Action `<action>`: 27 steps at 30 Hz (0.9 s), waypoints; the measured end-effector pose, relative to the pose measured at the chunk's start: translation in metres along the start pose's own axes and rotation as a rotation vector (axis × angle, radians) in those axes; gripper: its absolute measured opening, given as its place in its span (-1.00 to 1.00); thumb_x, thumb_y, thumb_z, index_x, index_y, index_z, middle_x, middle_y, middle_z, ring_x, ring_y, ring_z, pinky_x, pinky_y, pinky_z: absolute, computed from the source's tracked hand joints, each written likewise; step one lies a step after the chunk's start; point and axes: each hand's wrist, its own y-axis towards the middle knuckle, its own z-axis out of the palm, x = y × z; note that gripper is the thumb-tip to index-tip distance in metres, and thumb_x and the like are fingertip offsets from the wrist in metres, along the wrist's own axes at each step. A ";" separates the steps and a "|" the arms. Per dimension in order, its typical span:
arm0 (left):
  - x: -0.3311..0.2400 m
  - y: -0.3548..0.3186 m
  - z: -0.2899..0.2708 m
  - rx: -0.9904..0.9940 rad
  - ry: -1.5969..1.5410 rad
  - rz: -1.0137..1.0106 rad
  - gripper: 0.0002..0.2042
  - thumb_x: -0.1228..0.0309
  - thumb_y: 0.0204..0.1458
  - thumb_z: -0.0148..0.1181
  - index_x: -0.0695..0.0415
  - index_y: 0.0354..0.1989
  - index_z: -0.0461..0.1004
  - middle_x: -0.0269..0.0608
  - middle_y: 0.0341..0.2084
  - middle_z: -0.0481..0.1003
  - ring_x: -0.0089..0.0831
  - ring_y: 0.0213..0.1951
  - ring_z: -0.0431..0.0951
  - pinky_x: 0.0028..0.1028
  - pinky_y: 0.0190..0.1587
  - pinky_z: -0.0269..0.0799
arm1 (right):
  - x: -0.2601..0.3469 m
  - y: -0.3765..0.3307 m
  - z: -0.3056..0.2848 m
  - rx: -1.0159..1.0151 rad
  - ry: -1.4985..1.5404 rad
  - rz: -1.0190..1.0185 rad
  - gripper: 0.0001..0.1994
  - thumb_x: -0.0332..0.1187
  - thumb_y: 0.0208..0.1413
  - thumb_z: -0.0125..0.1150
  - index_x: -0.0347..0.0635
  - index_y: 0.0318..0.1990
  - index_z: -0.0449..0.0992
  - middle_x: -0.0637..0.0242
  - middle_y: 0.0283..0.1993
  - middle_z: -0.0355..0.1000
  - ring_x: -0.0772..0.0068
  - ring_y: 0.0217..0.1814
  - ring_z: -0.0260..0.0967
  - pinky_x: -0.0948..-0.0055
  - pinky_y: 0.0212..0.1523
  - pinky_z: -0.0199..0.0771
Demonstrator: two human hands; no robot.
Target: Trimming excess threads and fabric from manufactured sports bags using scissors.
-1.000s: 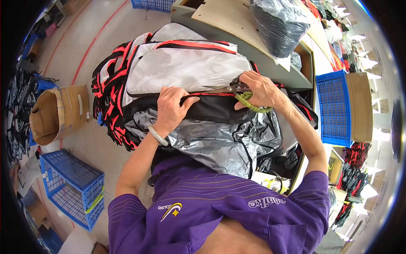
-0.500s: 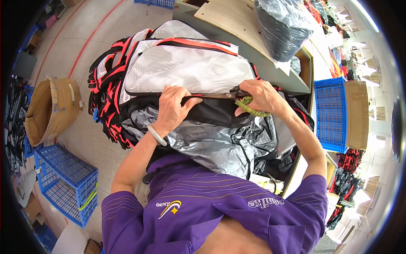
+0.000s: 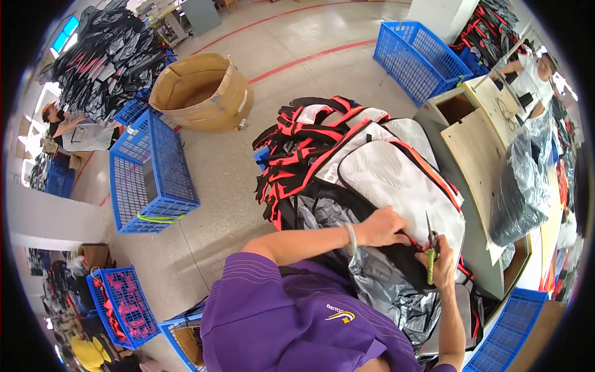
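Right now the left hand [image 3: 385, 227] presses flat on the grey and red bag [image 3: 396, 180] lying atop a stack beside the worktop [image 3: 477, 155], fingers spread. Meanwhile the right hand [image 3: 441, 260] has its grip closed around green-handled snips [image 3: 429, 245], blades up over the bag's edge.

A large sports bag [image 3: 396, 180] in white-grey fabric with red and black trim lies flat on its side in the centre right of the frame, long side running from upper left to lower right, resting on a stack of like bags. Its black lower edge, right of centre, is where a seam shows. A small pair of snips [image 3: 430, 248] with green handles stands upright at that edge, blades pointing up, low right of centre.
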 end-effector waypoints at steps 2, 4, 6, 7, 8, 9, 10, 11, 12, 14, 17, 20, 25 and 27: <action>0.017 -0.006 -0.038 0.256 -0.007 -0.122 -0.58 -0.04 -0.10 0.23 0.14 -0.47 0.51 -0.14 -0.55 0.50 -0.12 -0.39 0.48 -0.31 -0.21 0.27 | -0.009 -0.001 0.008 0.040 0.023 0.020 -0.60 -0.47 -0.21 0.43 -0.28 -0.30 0.26 0.14 -0.53 0.39 0.23 -0.52 0.36 0.36 -0.47 0.33; 0.041 -0.017 -0.054 0.350 0.064 -0.090 -0.62 0.01 -0.12 0.26 0.13 -0.44 0.50 -0.21 -0.48 0.52 -0.24 -0.29 0.49 -0.35 -0.10 0.21 | -0.018 -0.005 0.012 0.014 0.028 -0.035 -0.61 -0.48 -0.20 0.42 -0.28 -0.33 0.25 0.20 -0.53 0.38 0.32 -0.55 0.31 0.40 -0.47 0.32; 0.063 -0.033 -0.054 0.375 0.132 -0.059 -0.63 0.03 -0.12 0.26 0.12 -0.40 0.49 -0.24 -0.44 0.53 -0.29 -0.24 0.49 -0.35 -0.07 0.19 | -0.011 -0.006 0.013 0.010 0.071 -0.032 -0.61 -0.48 -0.20 0.42 -0.28 -0.34 0.24 0.21 -0.53 0.38 0.33 -0.55 0.30 0.41 -0.47 0.32; 0.064 -0.037 -0.052 0.285 0.187 0.025 -0.65 0.06 -0.13 0.27 0.10 -0.36 0.48 -0.27 -0.42 0.52 -0.34 -0.23 0.48 -0.35 -0.04 0.16 | -0.009 -0.009 0.011 0.018 0.070 -0.029 -0.62 -0.47 -0.20 0.42 -0.27 -0.34 0.24 0.20 -0.52 0.39 0.33 -0.54 0.33 0.40 -0.47 0.34; 0.066 -0.042 -0.051 0.194 0.242 0.108 -0.65 0.08 -0.13 0.27 0.09 -0.32 0.46 -0.30 -0.39 0.51 -0.39 -0.21 0.47 -0.34 -0.02 0.14 | -0.007 -0.012 0.008 0.028 0.069 -0.026 -0.62 -0.47 -0.20 0.42 -0.27 -0.35 0.25 0.20 -0.51 0.40 0.34 -0.53 0.35 0.40 -0.46 0.35; 0.071 -0.047 -0.055 0.215 0.272 0.069 -0.69 0.14 -0.11 0.26 0.06 -0.27 0.44 -0.32 -0.38 0.50 -0.38 -0.22 0.46 -0.32 -0.02 0.13 | -0.006 -0.018 0.005 0.024 0.065 -0.027 -0.62 -0.47 -0.20 0.42 -0.27 -0.35 0.25 0.20 -0.51 0.40 0.34 -0.53 0.35 0.40 -0.46 0.35; 0.066 -0.050 -0.061 0.218 0.302 0.039 -0.71 0.16 -0.11 0.26 0.06 -0.30 0.44 -0.31 -0.40 0.49 -0.39 -0.23 0.46 -0.32 -0.03 0.12 | -0.005 -0.024 0.001 0.050 0.096 -0.003 -0.62 -0.47 -0.20 0.42 -0.27 -0.35 0.25 0.21 -0.50 0.41 0.36 -0.52 0.36 0.41 -0.45 0.36; 0.056 -0.047 -0.070 0.226 0.327 0.015 -0.74 0.19 -0.11 0.26 0.06 -0.34 0.45 -0.30 -0.43 0.49 -0.39 -0.24 0.46 -0.32 -0.03 0.11 | -0.005 -0.029 -0.003 0.070 0.126 0.030 -0.63 -0.47 -0.20 0.42 -0.26 -0.35 0.25 0.21 -0.49 0.42 0.37 -0.52 0.37 0.42 -0.44 0.37; 0.043 -0.043 -0.075 0.245 0.244 0.017 -0.80 0.25 -0.10 0.25 0.07 -0.40 0.45 -0.30 -0.46 0.49 -0.39 -0.26 0.47 -0.31 -0.04 0.11 | -0.010 -0.040 -0.009 0.107 0.110 0.087 -0.62 -0.46 -0.24 0.46 -0.25 -0.37 0.28 0.28 -0.48 0.42 0.46 -0.51 0.35 0.47 -0.43 0.36; -0.001 -0.028 -0.091 0.298 0.033 0.041 -0.83 0.29 -0.12 0.26 0.09 -0.45 0.45 -0.27 -0.48 0.51 -0.32 -0.30 0.48 -0.31 -0.04 0.12 | -0.017 -0.057 -0.023 0.103 0.209 0.162 -0.65 -0.46 -0.23 0.44 -0.24 -0.38 0.30 0.35 -0.52 0.39 0.53 -0.51 0.31 0.48 -0.43 0.35; -0.047 -0.015 -0.097 0.356 -0.112 -0.025 -0.82 0.33 -0.16 0.30 0.16 -0.49 0.47 -0.14 -0.62 0.48 -0.16 -0.47 0.48 -0.30 -0.23 0.28 | -0.041 -0.084 -0.025 0.026 0.373 0.180 -0.61 -0.36 -0.16 0.47 -0.27 -0.24 0.38 0.34 -0.37 0.42 0.59 -0.32 0.36 0.52 -0.37 0.41; -0.051 -0.009 -0.081 0.362 -0.159 -0.106 -0.79 0.33 -0.19 0.27 0.21 -0.48 0.46 0.00 -0.64 0.46 -0.03 -0.47 0.50 -0.21 -0.36 0.34 | 0.001 -0.047 0.029 -0.017 0.416 0.030 -0.47 -0.31 -0.14 0.47 -0.30 -0.04 0.34 0.34 -0.35 0.39 0.52 -0.25 0.34 0.44 -0.22 0.38; -0.019 -0.008 -0.090 0.663 -0.172 -0.229 -0.69 0.32 -0.16 0.36 0.23 -0.25 0.54 -0.13 -0.48 0.57 -0.42 -0.43 0.53 -0.39 -0.31 0.40 | 0.033 -0.023 0.049 0.001 0.448 0.064 -0.60 -0.34 -0.12 0.43 -0.27 -0.20 0.34 0.34 -0.38 0.36 0.54 -0.32 0.27 0.45 -0.26 0.32; 0.011 -0.014 -0.087 0.704 -0.342 -0.342 -0.70 0.36 -0.11 0.35 0.22 -0.21 0.54 -0.20 -0.41 0.59 -0.52 -0.35 0.53 -0.45 -0.24 0.42 | 0.034 -0.024 0.051 0.025 0.458 0.049 -0.61 -0.36 -0.12 0.42 -0.27 -0.21 0.33 0.37 -0.40 0.33 0.55 -0.34 0.24 0.47 -0.27 0.32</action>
